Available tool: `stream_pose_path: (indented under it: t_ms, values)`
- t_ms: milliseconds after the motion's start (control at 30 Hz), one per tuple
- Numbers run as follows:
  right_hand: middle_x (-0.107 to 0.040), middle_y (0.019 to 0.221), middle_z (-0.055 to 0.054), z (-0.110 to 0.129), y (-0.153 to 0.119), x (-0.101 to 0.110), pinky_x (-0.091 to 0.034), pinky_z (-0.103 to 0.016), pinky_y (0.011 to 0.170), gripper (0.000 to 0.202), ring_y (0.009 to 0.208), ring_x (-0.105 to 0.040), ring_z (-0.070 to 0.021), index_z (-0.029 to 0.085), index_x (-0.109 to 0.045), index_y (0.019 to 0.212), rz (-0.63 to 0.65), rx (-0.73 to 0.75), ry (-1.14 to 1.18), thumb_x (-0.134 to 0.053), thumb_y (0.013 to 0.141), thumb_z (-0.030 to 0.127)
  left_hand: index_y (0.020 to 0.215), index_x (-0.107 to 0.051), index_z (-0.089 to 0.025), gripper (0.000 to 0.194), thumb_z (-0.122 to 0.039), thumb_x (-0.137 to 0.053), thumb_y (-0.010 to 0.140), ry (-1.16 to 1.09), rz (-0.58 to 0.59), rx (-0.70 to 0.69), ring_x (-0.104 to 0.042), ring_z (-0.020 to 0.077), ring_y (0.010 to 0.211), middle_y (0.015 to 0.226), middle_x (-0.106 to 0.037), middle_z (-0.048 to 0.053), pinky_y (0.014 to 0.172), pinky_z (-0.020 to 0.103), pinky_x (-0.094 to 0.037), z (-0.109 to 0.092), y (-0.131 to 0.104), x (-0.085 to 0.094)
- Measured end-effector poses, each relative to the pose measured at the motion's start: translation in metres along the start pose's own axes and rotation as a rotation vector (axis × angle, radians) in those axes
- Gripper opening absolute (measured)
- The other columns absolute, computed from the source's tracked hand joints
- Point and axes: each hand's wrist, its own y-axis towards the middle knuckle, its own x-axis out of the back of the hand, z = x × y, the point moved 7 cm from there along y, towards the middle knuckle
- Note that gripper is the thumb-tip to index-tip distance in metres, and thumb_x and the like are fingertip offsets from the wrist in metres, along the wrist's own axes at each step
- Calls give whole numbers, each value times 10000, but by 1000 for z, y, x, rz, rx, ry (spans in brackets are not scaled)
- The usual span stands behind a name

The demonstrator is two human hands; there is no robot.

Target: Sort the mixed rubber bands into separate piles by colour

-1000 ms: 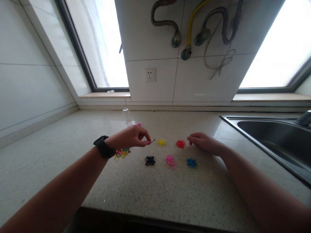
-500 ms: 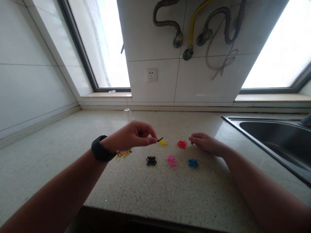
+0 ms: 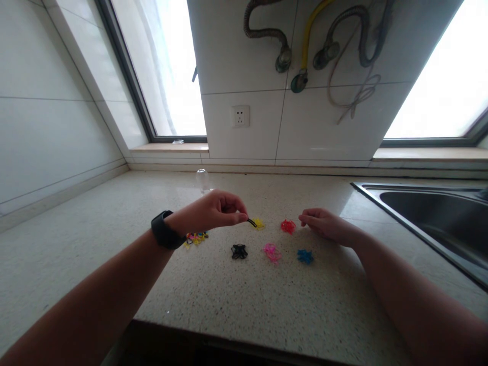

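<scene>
Between thumb and forefinger, my left hand (image 3: 221, 211) pinches a small black rubber band (image 3: 252, 222), held just in front of the yellow rubber bands (image 3: 259, 223). My right hand (image 3: 320, 222) rests on the counter with curled fingers, right beside the red rubber bands (image 3: 287, 226); whether anything is in those fingers cannot be made out. Nearer to me lie separate piles of black rubber bands (image 3: 239, 251), pink rubber bands (image 3: 272, 252) and blue rubber bands (image 3: 305, 256). A mixed-colour pile (image 3: 196, 238) is partly hidden behind my left wrist.
The speckled counter (image 3: 236, 300) ends at a front edge near me. A clear glass-like container (image 3: 202, 179) stands behind my left hand. On the right is a steel sink (image 3: 430, 213). A socket (image 3: 241, 116) and pipes (image 3: 284, 56) are on the back wall.
The black band in my left hand now tilts downward and shows as a loop. The whole view has shifted slightly; my right hand stays beside the red pile.
</scene>
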Motion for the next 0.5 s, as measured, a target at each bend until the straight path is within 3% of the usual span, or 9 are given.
stream_pose_path:
  t_ms: [267, 367, 500]
  values:
    - [-336, 517, 75, -1, 0, 0, -169, -253, 428, 460, 436, -279, -84, 186, -597, 818, 3, -5, 18, -540, 841, 642, 910, -666, -132, 260, -389, -628, 891, -11, -16, 9, -398, 66, 573, 658, -487, -33, 503, 208, -326, -1, 0, 3]
    - [-330, 515, 77, 1, -1, 0, -166, -252, 429, 455, 437, -272, -82, 183, -597, 815, -3, -6, 9, -546, 841, 635, 917, -679, -136, 267, -395, -621, 892, 81, 52, -5, -400, 70, 591, 688, -513, -21, 509, 209, -321, 2, 1, 0]
    - [-324, 520, 79, 2, -2, -1, -160, -250, 430, 450, 439, -265, -80, 179, -599, 820, 7, -3, 28, -546, 844, 626, 943, -690, -142, 303, -423, -585, 904, 255, 184, 40, -346, 68, 532, 608, -420, -48, 467, 207, -264, 16, 3, -12]
